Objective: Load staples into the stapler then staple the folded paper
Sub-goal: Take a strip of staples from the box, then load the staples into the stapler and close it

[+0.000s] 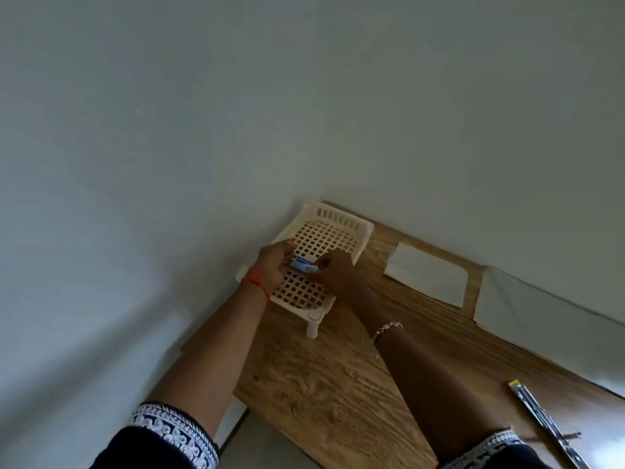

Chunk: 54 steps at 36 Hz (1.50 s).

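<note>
A small blue and white staple box (303, 264) is held over the cream lattice rack (324, 231) in the table's far left corner. My left hand (274, 265) grips the box from the left. My right hand (334, 270) pinches its right end with the fingertips. The folded white paper (426, 274) lies flat on the wooden table (338, 394), right of the rack. The stapler (544, 423), a long metal one with a yellow tip, lies opened out near the table's right front edge.
A white wall rises behind and left of the table. A larger white sheet (527, 313) lies at the back right against the wall. The rack stands on short legs (313, 328) above the wood.
</note>
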{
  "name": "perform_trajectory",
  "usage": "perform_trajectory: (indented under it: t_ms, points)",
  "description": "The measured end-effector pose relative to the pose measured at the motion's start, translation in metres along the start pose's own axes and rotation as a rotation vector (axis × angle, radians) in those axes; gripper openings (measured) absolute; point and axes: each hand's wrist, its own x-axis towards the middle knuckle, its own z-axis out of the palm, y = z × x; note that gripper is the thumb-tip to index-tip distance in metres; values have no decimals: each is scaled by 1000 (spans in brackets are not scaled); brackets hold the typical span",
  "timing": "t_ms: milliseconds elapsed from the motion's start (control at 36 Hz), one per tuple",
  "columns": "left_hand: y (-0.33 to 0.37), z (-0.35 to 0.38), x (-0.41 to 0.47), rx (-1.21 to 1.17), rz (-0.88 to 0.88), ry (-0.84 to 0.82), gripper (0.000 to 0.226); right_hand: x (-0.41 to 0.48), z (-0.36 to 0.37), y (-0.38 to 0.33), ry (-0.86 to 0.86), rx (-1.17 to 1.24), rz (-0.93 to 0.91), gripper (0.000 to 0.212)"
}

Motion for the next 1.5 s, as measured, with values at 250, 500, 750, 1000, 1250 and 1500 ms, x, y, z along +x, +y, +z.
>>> perform_trajectory:
  t_ms: [250, 500, 750, 1000, 1250, 1500]
  points:
    - [1, 0, 14, -81, -28, 73, 39, 8, 11, 8, -101, -173, -17, 36]
    - [3, 43, 27, 59, 41, 142, 31, -11, -35, 25, 171, 14, -5, 27]
    - [-28, 140, 0, -27, 134, 37, 22, -69, -104, 83, 435, 514, 165, 22]
    - [-91, 221, -51, 51, 15, -246, 33, -155, -157, 146, 677, 476, 255, 12]
    - [-148, 269, -102, 343, -222, -510, 29, -231, -189, 198, 805, 445, 423, 22]
    - [-177, 277, -115, 490, -377, -633, 24, -261, -188, 230, 802, 556, 626, 22]
